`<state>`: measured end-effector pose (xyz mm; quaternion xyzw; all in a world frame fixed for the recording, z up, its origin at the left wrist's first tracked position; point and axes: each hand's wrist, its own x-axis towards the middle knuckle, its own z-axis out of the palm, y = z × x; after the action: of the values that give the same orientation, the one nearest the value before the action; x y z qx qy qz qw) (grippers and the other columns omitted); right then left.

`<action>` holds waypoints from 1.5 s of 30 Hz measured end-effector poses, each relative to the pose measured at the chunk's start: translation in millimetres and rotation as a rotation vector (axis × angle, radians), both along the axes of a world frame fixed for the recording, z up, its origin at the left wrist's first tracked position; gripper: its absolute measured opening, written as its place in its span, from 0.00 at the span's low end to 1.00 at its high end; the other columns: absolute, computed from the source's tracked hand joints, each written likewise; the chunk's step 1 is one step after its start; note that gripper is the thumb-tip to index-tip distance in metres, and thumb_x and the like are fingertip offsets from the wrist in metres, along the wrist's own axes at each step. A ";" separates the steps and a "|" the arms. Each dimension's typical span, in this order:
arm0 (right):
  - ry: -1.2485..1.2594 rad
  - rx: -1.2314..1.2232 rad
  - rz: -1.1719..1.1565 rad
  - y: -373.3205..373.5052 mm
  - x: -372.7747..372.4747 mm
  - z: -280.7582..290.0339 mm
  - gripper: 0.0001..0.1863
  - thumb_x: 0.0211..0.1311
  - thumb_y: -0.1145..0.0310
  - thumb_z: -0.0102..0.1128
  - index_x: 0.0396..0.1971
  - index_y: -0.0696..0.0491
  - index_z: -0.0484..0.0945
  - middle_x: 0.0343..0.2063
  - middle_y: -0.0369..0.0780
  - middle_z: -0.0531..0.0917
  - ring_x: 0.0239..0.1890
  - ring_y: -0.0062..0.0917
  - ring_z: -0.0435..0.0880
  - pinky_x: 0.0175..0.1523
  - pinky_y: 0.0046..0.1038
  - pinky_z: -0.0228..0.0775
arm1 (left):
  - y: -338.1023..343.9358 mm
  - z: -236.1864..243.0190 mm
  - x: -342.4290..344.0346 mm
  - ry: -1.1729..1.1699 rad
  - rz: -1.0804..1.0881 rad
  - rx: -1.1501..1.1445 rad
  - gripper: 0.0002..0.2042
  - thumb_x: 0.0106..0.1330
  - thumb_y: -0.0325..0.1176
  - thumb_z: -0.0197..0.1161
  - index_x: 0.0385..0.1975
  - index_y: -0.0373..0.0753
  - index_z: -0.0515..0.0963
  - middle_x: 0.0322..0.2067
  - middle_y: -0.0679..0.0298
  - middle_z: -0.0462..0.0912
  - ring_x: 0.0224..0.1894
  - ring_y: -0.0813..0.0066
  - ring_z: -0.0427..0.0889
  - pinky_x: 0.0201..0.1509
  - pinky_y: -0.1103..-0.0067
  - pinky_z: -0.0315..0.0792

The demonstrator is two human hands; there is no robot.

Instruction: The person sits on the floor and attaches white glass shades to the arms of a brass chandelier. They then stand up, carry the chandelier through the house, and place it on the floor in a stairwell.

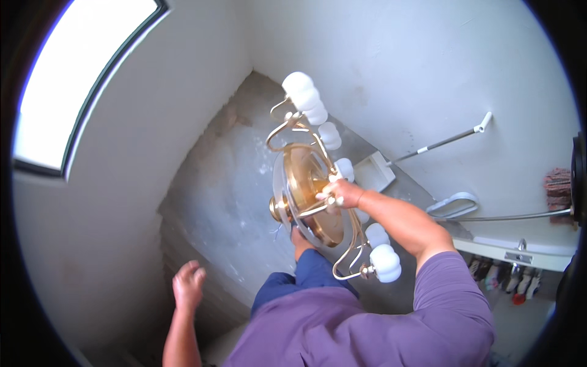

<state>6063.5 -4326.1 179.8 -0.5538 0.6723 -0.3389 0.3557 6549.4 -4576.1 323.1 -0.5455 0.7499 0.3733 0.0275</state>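
Note:
A brass-coloured chandelier (298, 183) with curved arms hangs tilted in front of my body, over the grey floor. Several white, lobed glass shades (301, 90) sit at the ends of its arms. My right hand (346, 193) is closed round the brass arms near the middle of the frame, beside the round plate. Off to the left, away from the chandelier, my left hand (189, 285) is raised with its fingers curled in and nothing visible in them. Thin wires show near the chandelier's brass end cap (276, 209).
A long-handled white dustpan (374, 172) stands beyond the chandelier, its handle against the wall. To the right are a reddish mop head (557, 189), a pale looped plastic piece (455, 205) and a white ledge (489, 249) with small cloth items below. A window (73, 79) opens upper left.

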 end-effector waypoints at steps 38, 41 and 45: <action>0.030 0.207 -0.295 -503.5 -89.2 -149.0 0.08 0.53 0.74 0.57 0.32 0.53 0.84 0.32 0.52 0.84 0.38 0.49 0.83 0.44 0.44 0.74 | -336.3 -195.0 73.9 -0.199 -0.600 -0.014 0.04 0.56 0.29 0.58 0.22 0.45 0.72 0.19 0.61 0.68 0.19 0.61 0.69 0.18 0.66 0.60; 0.095 0.358 -0.302 -538.3 -78.5 -155.9 0.09 0.57 0.70 0.58 0.34 0.51 0.86 0.35 0.51 0.84 0.41 0.46 0.83 0.49 0.42 0.74 | -348.3 -202.5 68.6 -0.150 -0.806 -0.202 0.05 0.58 0.29 0.57 0.21 0.45 0.71 0.19 0.62 0.69 0.18 0.62 0.68 0.18 0.67 0.60; 0.170 0.389 -0.247 -566.2 -63.6 -163.4 0.13 0.57 0.66 0.61 0.42 0.45 0.86 0.37 0.48 0.85 0.43 0.43 0.84 0.51 0.40 0.76 | -343.1 -198.0 74.9 -0.138 -0.752 -0.209 0.04 0.58 0.29 0.56 0.22 0.44 0.72 0.20 0.61 0.70 0.20 0.61 0.70 0.19 0.67 0.61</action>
<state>5999.9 -4892.3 16.5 -0.4149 0.8150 -0.1962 0.3538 6624.3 -4919.2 125.1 -0.2563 0.9277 0.2213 0.1571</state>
